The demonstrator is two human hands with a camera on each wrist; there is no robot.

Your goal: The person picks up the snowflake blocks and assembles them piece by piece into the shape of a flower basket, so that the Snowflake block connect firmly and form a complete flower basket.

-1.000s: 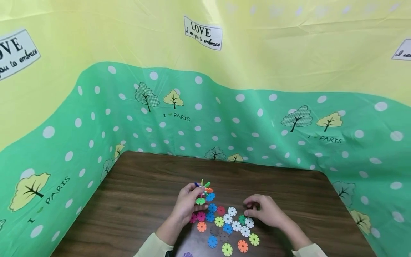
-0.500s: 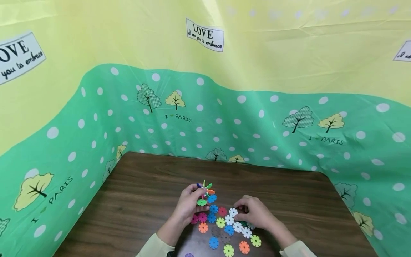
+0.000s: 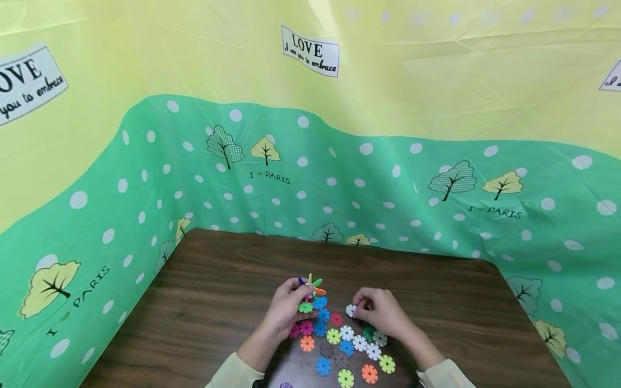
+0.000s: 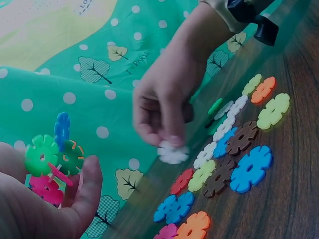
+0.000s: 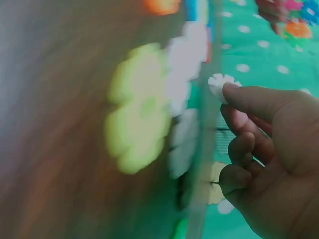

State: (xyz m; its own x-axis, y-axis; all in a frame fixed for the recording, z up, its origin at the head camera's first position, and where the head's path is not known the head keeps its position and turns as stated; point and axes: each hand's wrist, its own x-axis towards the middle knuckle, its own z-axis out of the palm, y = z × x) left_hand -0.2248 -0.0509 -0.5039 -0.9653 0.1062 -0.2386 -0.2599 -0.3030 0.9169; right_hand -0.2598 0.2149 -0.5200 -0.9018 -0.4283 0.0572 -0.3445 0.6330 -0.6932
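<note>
Backdrop: a creased cloth (image 3: pixel 291 188) is hanging beyond the table (image 3: pixel 218 280), showing yellow above and green below, with white dots and printed trees.
Right-hand fingers: the thumb and forefinger of the right hand (image 3: pixel 385 312) are pinching one white disc (image 4: pixel 173 153) near its edge; the remaining fingers are curling toward the palm.
Left-hand fingers: the left hand (image 3: pixel 283 307) is gripping a cluster (image 4: pixel 45 159) of joined discs between thumb and fingers; exact contact points are partly hidden.
White disc position: it is appearing raised off the table, apart from the cluster and to its right.
Step in hand: judging by this arrangement, a further piece is being readied for the cluster.
Next move: joining would be calling for a rim slot of the white disc to meet a free slot squarely, the left hand steadying.
Cluster shape: green, blue, orange and pink pieces are projecting at several angles.
Disc form: pieces are showing thin, flower-like outlines with notched rims; the material is looking like smooth, rigid plastic.
Loose stock: a red disc (image 3: pixel 336 319), brown discs (image 3: pixel 342 360), an orange disc (image 3: pixel 370 373) and others are lying flat nearer the person.
Table finish: dark wood grain is running across the top.
</note>
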